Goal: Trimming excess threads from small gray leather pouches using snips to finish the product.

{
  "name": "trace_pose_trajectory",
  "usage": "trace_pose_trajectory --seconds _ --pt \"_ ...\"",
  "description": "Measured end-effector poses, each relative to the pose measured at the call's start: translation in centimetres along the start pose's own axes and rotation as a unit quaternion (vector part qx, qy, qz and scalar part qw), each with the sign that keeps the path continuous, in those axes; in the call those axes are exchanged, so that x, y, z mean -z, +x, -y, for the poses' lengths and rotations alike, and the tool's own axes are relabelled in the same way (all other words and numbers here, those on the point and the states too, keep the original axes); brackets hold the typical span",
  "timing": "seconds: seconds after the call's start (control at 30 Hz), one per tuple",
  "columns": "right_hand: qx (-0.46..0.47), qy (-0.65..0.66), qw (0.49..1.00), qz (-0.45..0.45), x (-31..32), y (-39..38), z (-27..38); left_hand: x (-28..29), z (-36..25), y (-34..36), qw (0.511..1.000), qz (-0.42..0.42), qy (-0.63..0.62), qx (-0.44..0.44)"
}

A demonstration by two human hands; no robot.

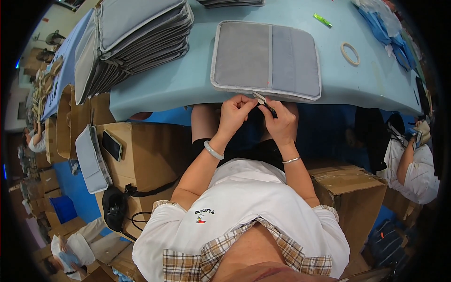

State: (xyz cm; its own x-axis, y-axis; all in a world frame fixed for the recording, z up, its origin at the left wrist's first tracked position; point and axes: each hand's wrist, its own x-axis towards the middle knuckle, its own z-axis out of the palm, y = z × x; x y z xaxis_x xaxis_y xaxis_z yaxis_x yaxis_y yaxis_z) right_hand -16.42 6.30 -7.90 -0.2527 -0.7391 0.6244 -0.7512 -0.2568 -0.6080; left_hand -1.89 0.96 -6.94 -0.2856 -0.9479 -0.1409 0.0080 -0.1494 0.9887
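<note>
A flat grey fabric panel (242, 56) with pale piped edges and a strip down its middle lies on the blue-covered table (155, 89), its near edge at the table's front. Just below that edge my two hands meet. My right hand (280, 123) is closed around small thread snips (260, 98), whose metal blades point up and left. My left hand (233, 114) is pinched shut beside the blades; what sits between its fingertips is too small to make out.
A tall stack of similar grey panels (141, 28) stands at the left. A tape roll (350, 54), a green cutter (322, 20) and plastic bags (390, 33) lie at the right. Cardboard boxes (145, 155) flank me; one bears a phone (112, 144) and black waist bag (114, 207). Other people sit nearby.
</note>
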Motion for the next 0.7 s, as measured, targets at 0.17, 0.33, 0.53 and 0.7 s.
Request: trace_pose_trajectory --seconds 0.17,0.33,0.53,0.7 --pt "-0.010 0.005 1.000 0.005 -0.1 0.0 0.0 0.1 -0.1 0.1 1.000 0.001 0.000 -0.002" --pt "-0.027 0.030 0.999 0.019 0.5 0.1 0.4 0.3 0.3 0.0 1.000 0.001 0.009 -0.015" --pt "-0.075 0.078 0.994 0.027 1.6 -0.5 0.1 1.7 1.3 -0.3 0.960 0.069 0.270 -0.026" --pt "-0.111 0.088 0.989 0.045 2.5 -0.4 0.3 1.7 0.3 0.1 0.998 0.037 0.037 0.033"
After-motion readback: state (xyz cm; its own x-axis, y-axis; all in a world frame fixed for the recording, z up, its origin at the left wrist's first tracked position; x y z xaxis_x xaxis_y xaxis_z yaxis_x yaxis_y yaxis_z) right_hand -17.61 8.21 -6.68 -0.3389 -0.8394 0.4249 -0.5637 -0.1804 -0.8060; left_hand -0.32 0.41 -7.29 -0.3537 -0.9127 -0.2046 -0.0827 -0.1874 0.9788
